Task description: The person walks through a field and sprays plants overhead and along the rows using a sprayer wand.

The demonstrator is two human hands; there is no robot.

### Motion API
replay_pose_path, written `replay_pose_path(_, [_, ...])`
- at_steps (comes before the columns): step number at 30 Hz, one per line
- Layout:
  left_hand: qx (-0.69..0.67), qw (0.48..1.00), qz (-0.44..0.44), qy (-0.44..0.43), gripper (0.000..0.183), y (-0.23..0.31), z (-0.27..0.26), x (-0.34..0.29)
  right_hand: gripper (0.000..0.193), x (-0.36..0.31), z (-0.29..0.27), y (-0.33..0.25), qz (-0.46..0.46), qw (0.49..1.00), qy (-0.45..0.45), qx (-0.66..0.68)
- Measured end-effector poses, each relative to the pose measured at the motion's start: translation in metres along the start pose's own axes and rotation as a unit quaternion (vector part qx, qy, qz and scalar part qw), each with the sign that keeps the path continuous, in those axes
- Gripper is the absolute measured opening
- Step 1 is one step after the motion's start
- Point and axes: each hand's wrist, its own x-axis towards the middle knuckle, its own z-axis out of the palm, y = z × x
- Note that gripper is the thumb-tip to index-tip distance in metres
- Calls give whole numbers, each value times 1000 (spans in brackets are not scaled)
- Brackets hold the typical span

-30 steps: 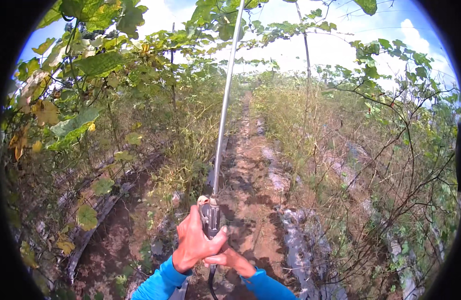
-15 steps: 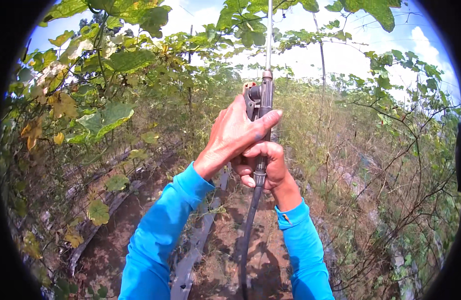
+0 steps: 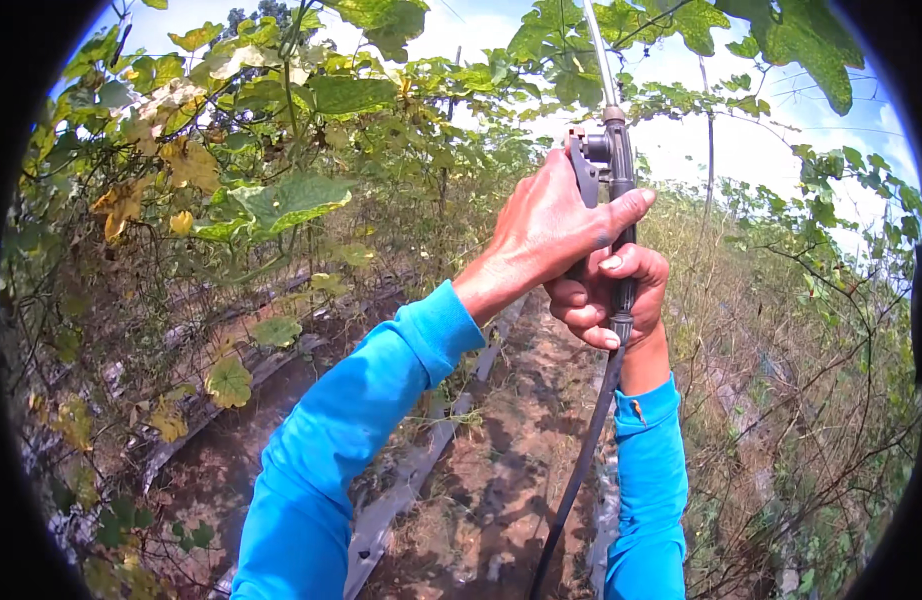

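Observation:
Both of my hands grip a black spray wand [image 3: 617, 165], held upright with its thin metal tube [image 3: 598, 50] rising among the leaves. My left hand [image 3: 556, 220] is closed around the upper handle beside the trigger lever, its thumb lying across the front. Just below, my right hand [image 3: 636, 285] wraps the lower handle, with its fingers curled around the grip. From the handle's bottom a black hose [image 3: 586, 450] hangs down between my blue-sleeved forearms and leaves the lower edge. The wand's tip is out of view above.
Leafy vines [image 3: 291, 205], some yellowed, climb at the left and spread overhead. Dry, tangled stems [image 3: 781, 370] stand close on the right. A dirt path [image 3: 491, 490] runs ahead between strips of plastic sheeting [image 3: 406, 495]. A thin pole [image 3: 710, 140] rises farther off.
My hands and the wand have shifted right and slightly up in the picture. The vines have also moved right as the view turned left. Both hands keep their hold.

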Motion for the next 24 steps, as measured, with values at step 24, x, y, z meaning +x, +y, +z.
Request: replay_pose_path(24, [-130, 986, 75, -68, 40, 84, 39, -73, 41, -148, 41, -26, 163, 983, -54, -59])
